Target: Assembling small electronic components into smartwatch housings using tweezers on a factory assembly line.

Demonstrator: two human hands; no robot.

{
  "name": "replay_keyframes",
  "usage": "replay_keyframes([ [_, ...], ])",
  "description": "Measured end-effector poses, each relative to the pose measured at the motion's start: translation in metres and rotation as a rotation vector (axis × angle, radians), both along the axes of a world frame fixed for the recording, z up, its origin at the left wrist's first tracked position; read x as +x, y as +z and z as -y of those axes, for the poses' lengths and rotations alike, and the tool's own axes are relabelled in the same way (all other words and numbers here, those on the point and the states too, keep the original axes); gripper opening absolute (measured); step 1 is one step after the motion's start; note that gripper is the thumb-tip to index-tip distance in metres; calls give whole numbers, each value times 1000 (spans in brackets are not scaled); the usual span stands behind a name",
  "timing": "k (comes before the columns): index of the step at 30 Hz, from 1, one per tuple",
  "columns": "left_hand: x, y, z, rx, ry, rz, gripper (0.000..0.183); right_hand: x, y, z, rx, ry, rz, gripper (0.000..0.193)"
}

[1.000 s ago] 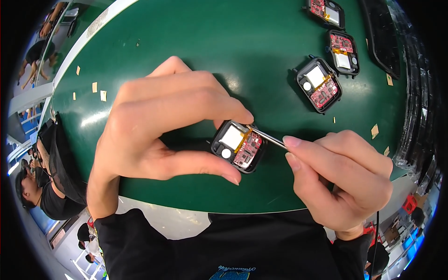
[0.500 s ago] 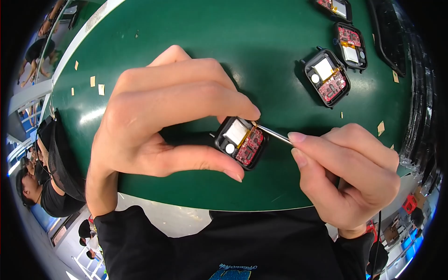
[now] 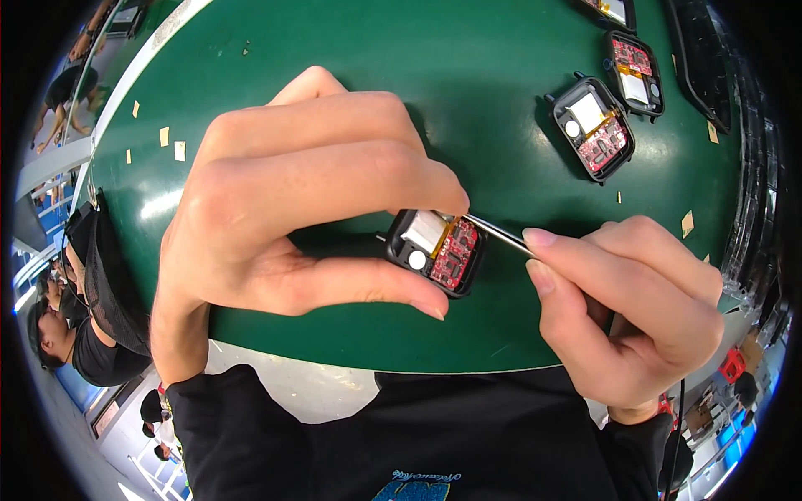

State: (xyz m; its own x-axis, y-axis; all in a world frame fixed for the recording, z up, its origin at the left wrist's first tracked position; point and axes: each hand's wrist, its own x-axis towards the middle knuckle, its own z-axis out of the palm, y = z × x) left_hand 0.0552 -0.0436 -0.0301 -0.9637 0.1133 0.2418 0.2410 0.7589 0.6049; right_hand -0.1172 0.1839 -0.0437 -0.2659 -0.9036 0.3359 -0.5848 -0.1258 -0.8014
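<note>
Right now, module: a small black open-backed casing (image 3: pixel 436 251) with a red circuit board, a silvery-white block and a round white dot inside; it sits just above the green table, near the near edge, in the middle of my view.
Left hand: my left hand (image 3: pixel 284 209) is closed around the casing, thumb pressed along its near side and forefinger curled over its far edge, so I grip it between the two.
Tweezers: thin metal tweezers (image 3: pixel 499 235) run in from the right, and their tip meets the far right corner of the casing, by the orange strip, just under my left forefinger tip.
Right hand: my right hand (image 3: pixel 631 305) is closed on the tweezers, pinching them between thumb and forefinger, with the other fingers curled in.
Table: a green table (image 3: pixel 334 50) with a pale curved near edge lies beneath both hands.
Other modules: a second open casing (image 3: pixel 595 128) lies far right on the table, well apart from mine; a third (image 3: pixel 634 71) lies just beyond it.
Scraps: small tan paper bits (image 3: pixel 178 150) are scattered to the far left, and another bit (image 3: pixel 687 223) lies right, near my right knuckles.
</note>
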Motion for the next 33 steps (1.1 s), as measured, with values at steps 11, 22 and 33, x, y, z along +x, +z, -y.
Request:
replay_keyframes([
  [11,1,4,-2,-17,31,54,67,7,-9,-1,-88,-36,-10,34],
  [22,1,1,-4,-15,69,48,69,9,-12,-6,-126,-62,-122,34],
  [33,0,1,-2,-14,73,36,69,9,-13,-4,-125,-1,-188,34],
])
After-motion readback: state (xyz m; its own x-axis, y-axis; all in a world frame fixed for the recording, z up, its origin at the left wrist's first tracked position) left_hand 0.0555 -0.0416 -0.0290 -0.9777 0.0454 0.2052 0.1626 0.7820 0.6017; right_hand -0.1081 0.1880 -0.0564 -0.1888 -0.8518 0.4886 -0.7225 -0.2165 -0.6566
